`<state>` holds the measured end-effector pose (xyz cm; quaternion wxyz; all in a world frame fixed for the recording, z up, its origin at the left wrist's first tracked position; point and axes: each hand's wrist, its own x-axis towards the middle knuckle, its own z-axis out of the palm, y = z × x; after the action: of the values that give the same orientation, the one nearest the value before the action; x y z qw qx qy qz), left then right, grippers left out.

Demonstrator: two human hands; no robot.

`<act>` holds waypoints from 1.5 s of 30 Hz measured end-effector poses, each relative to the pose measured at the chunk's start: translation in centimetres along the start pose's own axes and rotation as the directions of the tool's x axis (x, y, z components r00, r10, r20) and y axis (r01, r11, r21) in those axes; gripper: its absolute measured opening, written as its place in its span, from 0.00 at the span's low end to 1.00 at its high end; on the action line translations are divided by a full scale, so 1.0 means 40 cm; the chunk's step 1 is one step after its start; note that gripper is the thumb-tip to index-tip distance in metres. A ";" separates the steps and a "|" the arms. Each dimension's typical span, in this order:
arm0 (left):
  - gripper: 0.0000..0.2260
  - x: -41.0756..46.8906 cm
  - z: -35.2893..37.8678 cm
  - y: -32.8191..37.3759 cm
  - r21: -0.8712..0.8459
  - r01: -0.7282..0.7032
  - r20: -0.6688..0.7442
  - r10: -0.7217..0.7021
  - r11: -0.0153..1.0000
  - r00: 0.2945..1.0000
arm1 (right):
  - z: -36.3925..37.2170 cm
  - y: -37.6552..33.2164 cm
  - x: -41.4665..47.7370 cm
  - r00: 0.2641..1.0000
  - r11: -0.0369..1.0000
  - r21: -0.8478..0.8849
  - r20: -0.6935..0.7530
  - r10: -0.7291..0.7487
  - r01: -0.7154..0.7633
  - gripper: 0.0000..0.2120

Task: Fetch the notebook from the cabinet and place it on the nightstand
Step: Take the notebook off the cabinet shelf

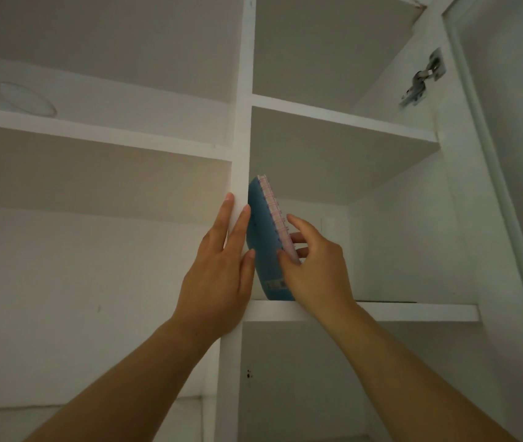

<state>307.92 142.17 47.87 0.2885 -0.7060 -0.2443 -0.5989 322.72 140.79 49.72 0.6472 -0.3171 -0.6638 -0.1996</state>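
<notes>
Fingers (287,260) of the right hand (314,269) pinch the blue notebook (265,240) at its spiral edge.
Leaning upright on the cabinet shelf (413,312), it could slip; left hand (218,275) lies flat, unclenched, on the divider (241,154).

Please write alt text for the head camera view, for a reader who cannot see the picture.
A person's right hand grips a blue spiral-bound notebook that stands tilted on a shelf of an open white cabinet. The left hand rests flat against the vertical divider beside it. A clear plastic cup lies on its side on a higher shelf at left.
</notes>
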 end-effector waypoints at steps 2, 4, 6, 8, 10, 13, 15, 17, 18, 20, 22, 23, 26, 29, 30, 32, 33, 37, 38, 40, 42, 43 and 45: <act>0.25 -0.002 0.001 -0.002 -0.009 -0.005 -0.011 0.005 1.000 1.000 | 0.010 -0.011 0.011 1.000 1.000 0.012 -0.011 -0.027 0.027 0.21; 0.25 -0.005 0.000 -0.002 -0.021 -0.009 -0.016 0.009 1.000 1.000 | 0.009 -0.011 0.011 0.999 0.999 -0.002 -0.033 -0.041 0.041 0.19; 0.25 -0.009 -0.001 -0.001 -0.037 -0.010 -0.016 0.010 0.999 1.000 | -0.009 -0.001 0.005 0.997 0.999 -0.026 -0.069 -0.023 0.021 0.19; 0.25 -0.012 -0.002 0.002 -0.048 -0.006 -0.018 0.005 0.999 1.000 | -0.042 0.015 0.000 0.994 0.999 -0.029 -0.109 0.024 -0.027 0.20; 0.25 -0.013 -0.003 0.004 -0.043 -0.003 -0.025 0.002 0.999 1.000 | -0.082 0.023 -0.003 0.988 0.998 -0.034 -0.145 0.057 -0.062 0.20; 0.25 -0.012 -0.008 0.011 -0.042 0.003 -0.026 -0.004 0.999 1.000 | -0.142 0.011 -0.011 0.980 0.995 -0.066 -0.189 0.058 -0.072 0.20; 0.25 -0.011 -0.017 0.015 -0.038 0.017 -0.003 -0.017 0.999 1.000 | -0.176 -0.008 -0.020 0.976 0.993 -0.101 -0.213 0.045 -0.067 0.19; 0.26 -0.010 -0.028 0.016 -0.034 0.027 0.041 -0.025 0.999 0.999 | -0.207 -0.031 -0.032 0.971 0.988 -0.136 -0.235 0.039 -0.073 0.20; 0.27 -0.010 -0.034 0.016 -0.032 0.027 0.070 -0.025 0.999 0.997 | -0.222 -0.043 -0.039 0.969 0.986 -0.148 -0.246 0.037 -0.075 0.20; 0.27 -0.009 -0.049 0.018 -0.042 0.032 0.120 -0.026 0.999 0.992 | -0.246 -0.069 -0.057 0.964 0.984 -0.161 -0.266 0.027 -0.072 0.20; 0.26 -0.008 -0.071 0.023 -0.074 0.055 0.148 -0.043 0.996 0.988 | -0.264 -0.098 -0.075 0.958 0.983 -0.173 -0.285 0.010 -0.062 0.19; 0.26 -0.010 -0.082 0.026 -0.091 0.067 0.157 -0.052 0.994 0.986 | -0.272 -0.111 -0.084 0.954 0.983 -0.172 -0.300 0.006 -0.060 0.19; 0.25 -0.034 -0.112 0.041 -0.141 0.069 0.157 -0.047 0.988 0.987 | -0.292 -0.149 -0.118 0.935 0.986 -0.151 -0.354 0.008 -0.065 0.20; 0.24 -0.078 -0.133 0.062 -0.186 0.060 0.167 -0.029 0.981 0.986 | -0.309 -0.176 -0.163 0.922 0.988 -0.134 -0.388 0.012 -0.069 0.21; 0.24 -0.094 -0.138 0.070 -0.202 0.060 0.173 -0.025 0.978 0.985 | -0.314 -0.185 -0.180 0.921 0.989 -0.126 -0.389 0.020 -0.074 0.21; 0.23 -0.127 -0.147 0.086 -0.231 0.056 0.184 -0.013 0.971 0.983 | -0.323 -0.199 -0.218 0.923 0.990 -0.114 -0.383 0.038 -0.087 0.21; 0.23 -0.142 -0.151 0.095 -0.244 0.051 0.189 -0.005 0.969 0.982 | -0.327 -0.205 -0.238 0.926 0.989 -0.111 -0.375 0.046 -0.094 0.21; 0.22 -0.210 -0.168 0.132 -0.304 0.045 0.216 0.023 0.952 0.976 | -0.332 -0.221 -0.341 0.943 0.985 -0.104 -0.319 0.097 -0.136 0.22; 0.23 -0.229 -0.172 0.143 -0.318 0.055 0.228 0.020 0.947 0.973 | -0.332 -0.224 -0.371 0.947 0.984 -0.099 -0.301 0.115 -0.151 0.22; 0.23 -0.271 -0.183 0.167 -0.354 0.091 0.258 0.004 0.931 0.966 | -0.330 -0.226 -0.432 0.952 0.978 -0.090 -0.260 0.159 -0.188 0.22; 0.23 -0.320 -0.192 0.192 -0.385 0.123 0.287 -0.008 0.915 0.958 | -0.326 -0.227 -0.490 0.954 0.971 -0.081 -0.219 0.203 -0.226 0.22; 0.22 -0.345 -0.196 0.202 -0.395 0.133 0.298 -0.009 0.909 0.954 | -0.326 -0.226 -0.516 0.953 0.968 -0.076 -0.207 0.221 -0.240 0.22; 0.22 -0.401 -0.207 0.219 -0.398 0.166 0.332 -0.027 0.902 0.943 | -0.331 -0.223 -0.567 0.950 0.962 -0.069 -0.191 0.247 -0.264 0.21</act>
<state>305.50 130.11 32.02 0.0558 -0.8254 -0.1878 -0.5294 325.48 121.74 29.75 0.7095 -0.4110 -0.5457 -0.1730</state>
